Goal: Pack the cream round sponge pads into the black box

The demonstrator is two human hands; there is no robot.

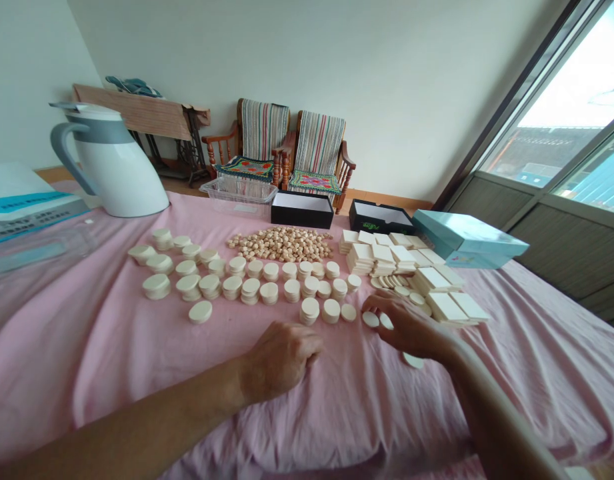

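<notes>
My left hand [281,360] rests on the pink cloth in a loose fist, its fingers curled under, and I see nothing in it. To the right, my right hand [411,325] reaches forward with bent fingers and a gap between index finger and thumb. Under that gap lie two pale wooden discs, a left one [371,320] by the index fingertip and a right one [386,321] partly covered. Another disc [413,361] lies below the palm, half hidden. Short stacks of discs [269,293] stand in rows ahead of both hands, and one stack [309,311] is just beyond my left hand.
Square wooden tiles [401,257] are stacked at right, and small wooden pieces [287,245] are heaped centrally. Behind stand a clear plastic tray [241,197], two black boxes, left [301,215] and right [377,220], and a light-blue box [467,237]. A white jug [119,167] stands at left.
</notes>
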